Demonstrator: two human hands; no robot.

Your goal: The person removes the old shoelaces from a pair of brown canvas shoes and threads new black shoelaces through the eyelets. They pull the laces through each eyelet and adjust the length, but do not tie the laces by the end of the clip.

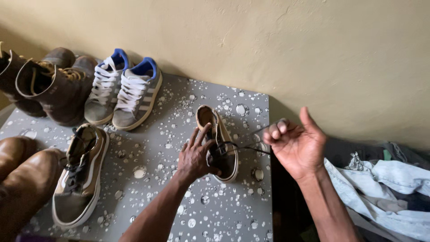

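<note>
A small brown low-top shoe [222,134] with dark laces lies on a grey table [156,179] patterned with water drops. My left hand [195,157] rests on the shoe's left side, fingers spread, pressing it down. My right hand [295,145] is raised to the right of the shoe, its fingers closed on the end of a dark shoelace [248,149] that runs taut from the shoe's eyelets.
A matching brown shoe [79,177] lies at the left. Grey sneakers with white laces [123,92] and dark brown boots [47,85] stand at the back by the beige wall. Tan leather shoes [22,175] sit at the far left. Crumpled clothes [385,188] lie right of the table.
</note>
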